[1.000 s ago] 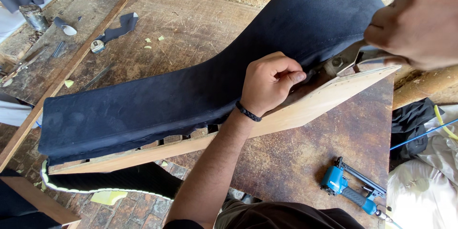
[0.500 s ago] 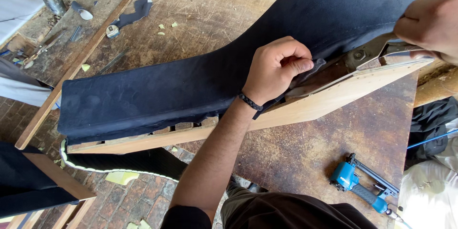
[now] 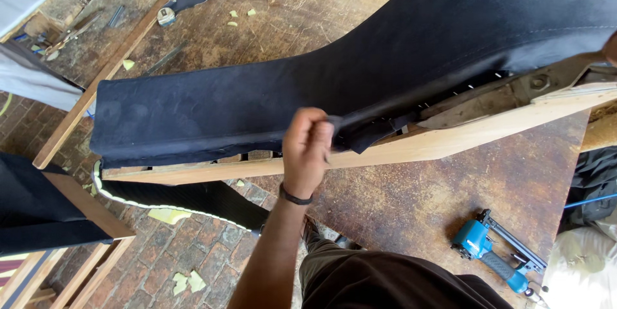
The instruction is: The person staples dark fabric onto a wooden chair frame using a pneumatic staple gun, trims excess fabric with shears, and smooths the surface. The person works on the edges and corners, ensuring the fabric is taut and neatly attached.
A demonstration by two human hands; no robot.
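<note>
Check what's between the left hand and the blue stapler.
Head view: only bare, stained tabletop lies between the left hand, gripping the dark fabric, and the blue stapler.

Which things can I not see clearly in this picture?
- Right hand: head view, nearly all cut off by the right edge.
- Left hand: its fingertips are hidden behind the black fabric.
- Blue staple gun: its tip runs off the bottom edge.

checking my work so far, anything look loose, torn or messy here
The black fabric is not fixed along the wooden frame: a loose flap hangs where the left hand pinches it. Yellow foam scraps litter the brick floor.
</note>
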